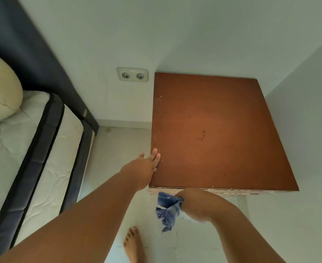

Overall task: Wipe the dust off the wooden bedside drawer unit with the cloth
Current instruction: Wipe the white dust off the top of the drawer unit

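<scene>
A cream rounded pillow [1,88] lies on the white quilted mattress with dark edging [8,149] at the far left, well apart from the work. A white double wall socket [132,74] sits just beside the back left corner of the unit, so a wide sweep along that side could knock knuckles or cloth against it. The person's bare foot [133,243] stands on the pale floor below, where any dust pushed off the left or front edge would likely fall. The left hand [151,162] rests with straight, relaxed fingers on the left edge of the reddish-brown wooden bedside drawer unit [222,120], holding nothing. The patch under those fingers will be missed unless the hand lifts, and a hard lean there could shift the unit. The crumpled blue cloth [167,209] hangs below the front edge, bunched at the right hand [192,204]. That hand holds the cloth, though its fingers are hidden, so how firmly I cannot tell. The loose tail could snag on the pale, rough-looking front edge, or trail without touching wood. Pale specks near the left edge and dark spots near the middle of the top suggest the top is not yet wiped, and a bunched cloth may only smear them
</scene>
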